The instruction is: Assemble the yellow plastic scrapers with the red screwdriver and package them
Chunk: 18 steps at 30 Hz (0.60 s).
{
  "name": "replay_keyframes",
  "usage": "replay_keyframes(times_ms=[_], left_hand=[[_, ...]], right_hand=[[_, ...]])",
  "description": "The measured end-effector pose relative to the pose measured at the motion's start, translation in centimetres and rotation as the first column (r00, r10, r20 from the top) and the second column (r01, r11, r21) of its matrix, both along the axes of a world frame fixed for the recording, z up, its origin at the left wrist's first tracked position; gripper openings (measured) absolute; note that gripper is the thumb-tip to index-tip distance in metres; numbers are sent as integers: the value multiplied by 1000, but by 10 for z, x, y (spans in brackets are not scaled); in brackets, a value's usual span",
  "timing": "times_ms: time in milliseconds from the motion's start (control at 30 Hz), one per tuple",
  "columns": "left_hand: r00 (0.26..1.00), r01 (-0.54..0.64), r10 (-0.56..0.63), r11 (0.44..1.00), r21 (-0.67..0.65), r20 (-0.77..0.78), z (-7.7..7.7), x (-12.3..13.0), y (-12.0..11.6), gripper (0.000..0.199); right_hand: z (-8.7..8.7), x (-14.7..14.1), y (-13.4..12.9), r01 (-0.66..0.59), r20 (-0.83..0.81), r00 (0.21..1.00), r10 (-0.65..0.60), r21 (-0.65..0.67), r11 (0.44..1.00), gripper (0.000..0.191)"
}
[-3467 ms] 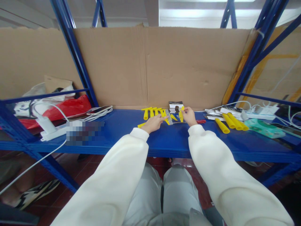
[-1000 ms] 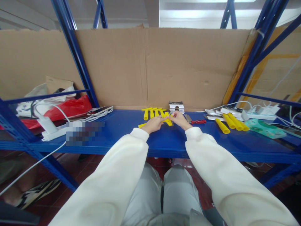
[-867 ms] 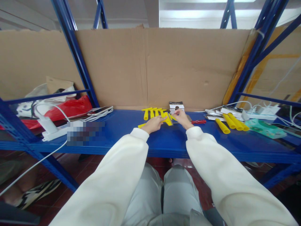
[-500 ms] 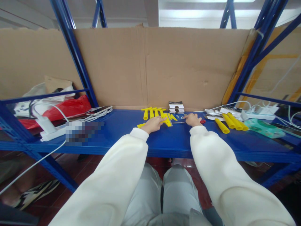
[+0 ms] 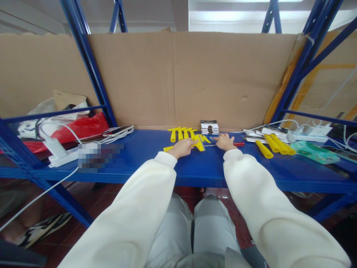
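My left hand [image 5: 182, 147] is closed, its fingers and thumb on a yellow scraper head [image 5: 199, 145] with a pale, blade-like edge, low over the blue shelf [image 5: 156, 163]. To the right, my right hand [image 5: 224, 142] rests on the shelf, fingers stretched leftward to small metal pieces [image 5: 211, 138], perhaps screws. A screwdriver with a red handle [image 5: 239, 144] lies under that hand; its thin shaft shows to the left. Small pointed yellow pieces [image 5: 205, 139] lie just behind the scraper head. Several yellow T-shaped pieces [image 5: 180, 134] stand in a row farther back.
A stack of small black-and-white boxes [image 5: 209, 127] stands against the cardboard panel [image 5: 223, 82]. Several yellow tubular handles [image 5: 264, 149] lie at right, near a green packet [image 5: 315, 152] and white cables. At left are a white power strip [image 5: 63, 158] and a red bag [image 5: 83, 128].
My right hand has slid a little to the left along the shelf, its fingertips closer to the small metal pieces. My left hand and the scraper head have hardly moved.
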State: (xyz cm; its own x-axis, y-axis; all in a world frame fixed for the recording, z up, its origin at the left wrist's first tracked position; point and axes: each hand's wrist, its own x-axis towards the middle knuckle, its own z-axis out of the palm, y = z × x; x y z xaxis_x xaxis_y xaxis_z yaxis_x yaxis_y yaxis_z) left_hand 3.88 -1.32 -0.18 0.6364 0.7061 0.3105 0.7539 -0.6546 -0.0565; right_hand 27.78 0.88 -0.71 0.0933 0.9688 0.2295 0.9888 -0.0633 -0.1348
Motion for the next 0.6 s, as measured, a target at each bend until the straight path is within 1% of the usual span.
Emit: replay_keyframes(times_ms=[233,333,467,600], left_hand=[[1000,-2,2,1000,0,-4,1,1,-2,49],[1000,-12,12,1000,-12,-8,3,2,-5,49],[1000,-7,7,1000,-13,-9,3,4,-7,48],[1000,3,-3,1000,-11,-5,3,6,-7,48]], right_hand=[[-2,-1,5,-44,34,998,44,-24,999,52],[-1,-4,4,-43,35,998,45,-36,998,52],[1,-7,4,-42,11,999,42,-17,999,55],[2,-8,5,-43,-4,999,43,-46,998,49]])
